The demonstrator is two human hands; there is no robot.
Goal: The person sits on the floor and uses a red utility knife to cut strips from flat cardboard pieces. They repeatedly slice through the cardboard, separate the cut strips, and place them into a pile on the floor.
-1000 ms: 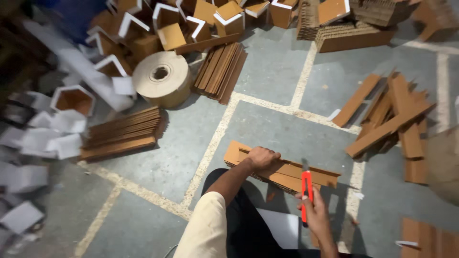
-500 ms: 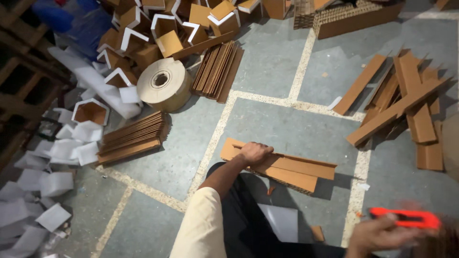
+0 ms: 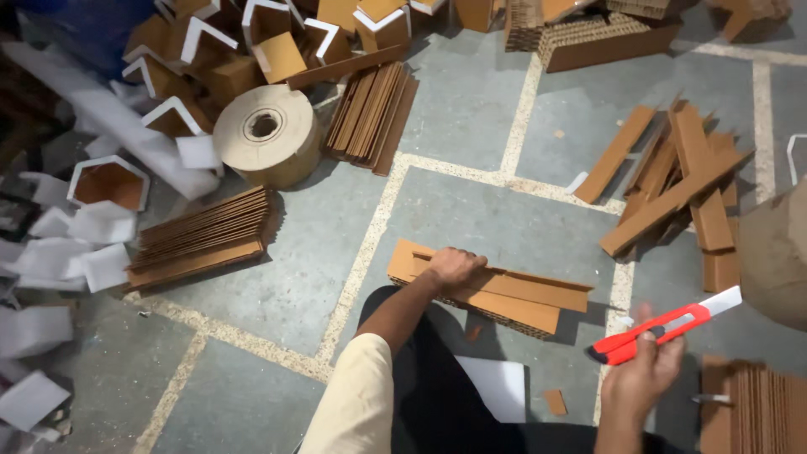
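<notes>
Cardboard strips (image 3: 492,290) lie stacked on the floor under your left hand (image 3: 454,265), which presses flat on them. Your right hand (image 3: 643,378) has lifted the red cutter (image 3: 664,325) clear, clenched around it, so cutting has paused.

Open floor beyond the grip
Bare floor (image 3: 471,210) lies ahead of the left grip (image 3: 454,267); strip pile (image 3: 672,189) blocks rightward, paper roll (image 3: 267,134) leftward.

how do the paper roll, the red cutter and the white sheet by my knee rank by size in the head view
1. paper roll
2. and 3. red cutter and white sheet: look alike; the cutter is nearer the camera, so unsure
</notes>
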